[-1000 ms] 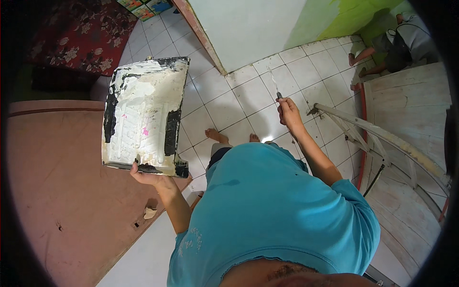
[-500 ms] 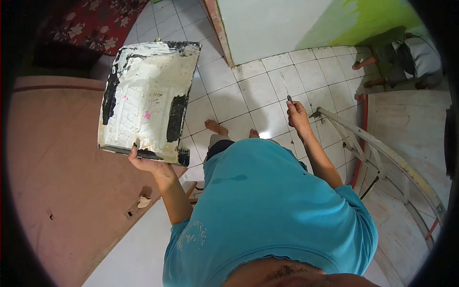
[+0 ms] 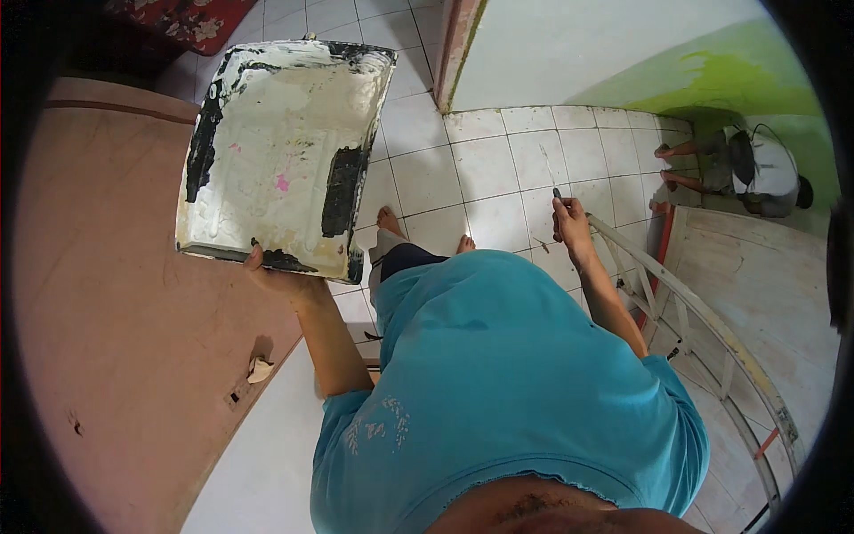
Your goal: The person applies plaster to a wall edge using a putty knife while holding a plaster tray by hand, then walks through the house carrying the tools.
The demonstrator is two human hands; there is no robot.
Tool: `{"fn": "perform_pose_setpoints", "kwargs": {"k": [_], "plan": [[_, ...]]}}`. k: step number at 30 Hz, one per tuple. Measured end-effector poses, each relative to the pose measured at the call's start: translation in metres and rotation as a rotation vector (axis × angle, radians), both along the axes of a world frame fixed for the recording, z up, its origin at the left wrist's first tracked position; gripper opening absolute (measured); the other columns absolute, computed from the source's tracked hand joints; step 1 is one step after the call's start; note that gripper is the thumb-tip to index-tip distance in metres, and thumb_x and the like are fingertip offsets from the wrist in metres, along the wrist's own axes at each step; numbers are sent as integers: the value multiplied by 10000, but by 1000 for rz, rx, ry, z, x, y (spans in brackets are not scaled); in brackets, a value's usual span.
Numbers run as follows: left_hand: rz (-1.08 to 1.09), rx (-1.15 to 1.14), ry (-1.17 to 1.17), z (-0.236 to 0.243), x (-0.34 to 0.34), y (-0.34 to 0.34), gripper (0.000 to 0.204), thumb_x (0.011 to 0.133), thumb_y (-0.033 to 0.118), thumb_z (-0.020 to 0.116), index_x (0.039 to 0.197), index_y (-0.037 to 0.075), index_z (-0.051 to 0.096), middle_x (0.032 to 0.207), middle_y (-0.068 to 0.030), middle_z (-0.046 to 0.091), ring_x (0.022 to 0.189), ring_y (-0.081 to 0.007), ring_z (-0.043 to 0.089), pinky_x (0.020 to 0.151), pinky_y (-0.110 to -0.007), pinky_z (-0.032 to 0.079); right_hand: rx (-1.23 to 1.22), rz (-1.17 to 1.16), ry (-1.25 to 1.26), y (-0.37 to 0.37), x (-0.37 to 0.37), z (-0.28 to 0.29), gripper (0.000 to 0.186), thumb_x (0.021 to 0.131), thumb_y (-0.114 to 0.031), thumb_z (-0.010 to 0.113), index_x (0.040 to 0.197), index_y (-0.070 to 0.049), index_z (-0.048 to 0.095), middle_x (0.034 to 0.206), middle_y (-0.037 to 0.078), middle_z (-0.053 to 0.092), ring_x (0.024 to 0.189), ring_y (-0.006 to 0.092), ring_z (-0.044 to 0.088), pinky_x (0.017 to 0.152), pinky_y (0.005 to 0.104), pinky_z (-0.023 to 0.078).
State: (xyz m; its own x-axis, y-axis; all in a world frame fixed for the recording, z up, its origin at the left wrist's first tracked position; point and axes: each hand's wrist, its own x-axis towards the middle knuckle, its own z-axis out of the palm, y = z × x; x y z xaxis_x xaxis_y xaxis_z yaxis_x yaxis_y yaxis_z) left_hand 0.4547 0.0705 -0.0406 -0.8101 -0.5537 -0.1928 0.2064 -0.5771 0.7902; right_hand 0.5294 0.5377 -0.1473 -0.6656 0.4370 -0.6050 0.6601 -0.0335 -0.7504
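Note:
My left hand (image 3: 283, 279) is closed on the near edge of a paint tray (image 3: 258, 169), with the thumb over its rim. The tray is smeared with white paint, with black patches along its sides and a pink spot near its middle. It is raised at my left, its inside facing up toward me. Out in front on the right, my right hand (image 3: 574, 222) is closed round a slim tool with a dark handle (image 3: 557, 192). A thin pale part seems to point away from the hand, too faint against the tiles to tell its kind.
A metal ladder (image 3: 703, 303) leans at my right beside a whitish panel (image 3: 747, 258). Another person (image 3: 756, 169) is near the green-and-white wall (image 3: 614, 53). A pinkish wall (image 3: 151, 311) rises on the left; white floor tiles (image 3: 489, 169) lie ahead.
The view has shifted and turned slightly. The paint tray now appears higher and my right hand lower and further right. Both hands keep their hold, and the other person shows more fully.

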Motion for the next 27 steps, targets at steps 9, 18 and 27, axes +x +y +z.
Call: {"fn": "perform_pose_setpoints", "kwargs": {"k": [9,18,27], "plan": [[-31,61,62,33,10,-36,849,781,392,624,1497,20,362,1441,-169,482,1332,-352,485,1112,-484,415,128,185,59,-27,-17,41,312,1024,-328,632,1075,-26,571,707,13,555,523,96,479,465,282,391],[-27,150,17,37,-82,-116,846,731,327,618,1469,-11,383,1389,-187,508,1299,-358,512,1109,-471,424,218,303,114,-134,-109,45,323,1017,-330,642,1076,-16,594,695,19,582,591,93,521,547,277,422],[-163,132,32,-31,-476,-372,810,731,314,612,1444,-16,413,1372,-177,519,1290,-345,518,1093,-460,432,261,264,368,-435,-498,67,261,1029,-280,641,1079,-27,599,717,-40,505,642,60,424,570,257,355]]}}
